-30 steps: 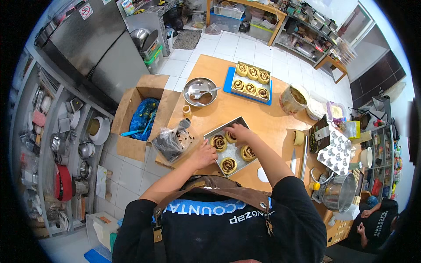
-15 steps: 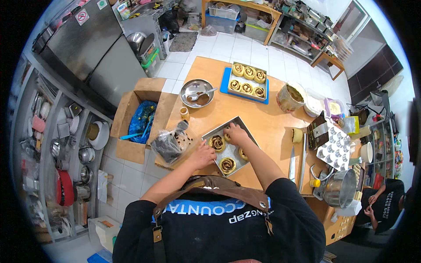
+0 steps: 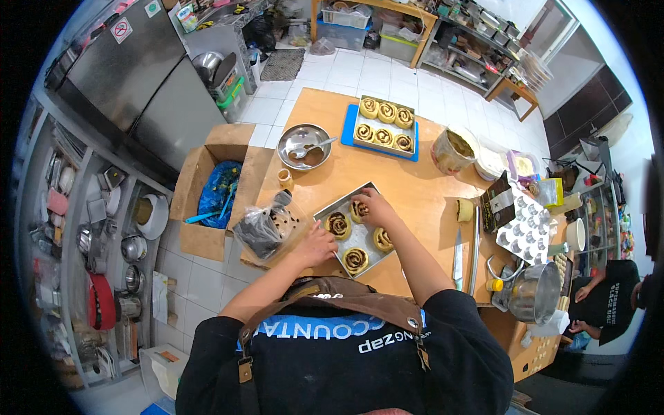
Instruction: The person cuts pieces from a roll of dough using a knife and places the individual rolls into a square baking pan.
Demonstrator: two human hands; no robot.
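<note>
A rectangular metal baking tray [image 3: 357, 241] stands on the wooden table just ahead of me, with several raw swirl rolls in it. My right hand [image 3: 377, 207] reaches over its far end, fingers bent around the far swirl roll [image 3: 358, 211]. At the tray's left rim, my left hand [image 3: 318, 246] grips the edge beside another swirl roll [image 3: 337, 225]. Two more rolls lie in the near half, one left [image 3: 355, 260] and one right [image 3: 382, 239], the latter partly behind my right forearm.
A filled roll tray [image 3: 384, 124] sits on a blue board farther back. Left are a steel bowl [image 3: 304, 146] with a spoon, a small jar [image 3: 285, 178] and a plastic bag [image 3: 259, 232]. Right lie a knife [image 3: 458, 259], a cut roll piece [image 3: 464, 209] and a mixing bowl [image 3: 536, 294]; a co-worker [image 3: 602, 304] stands beyond.
My right hand has shifted slightly rightward, uncovering more of the far roll. The left hand stays at the tray rim. The whole view has moved a little, and the co-worker's hands have parted.
</note>
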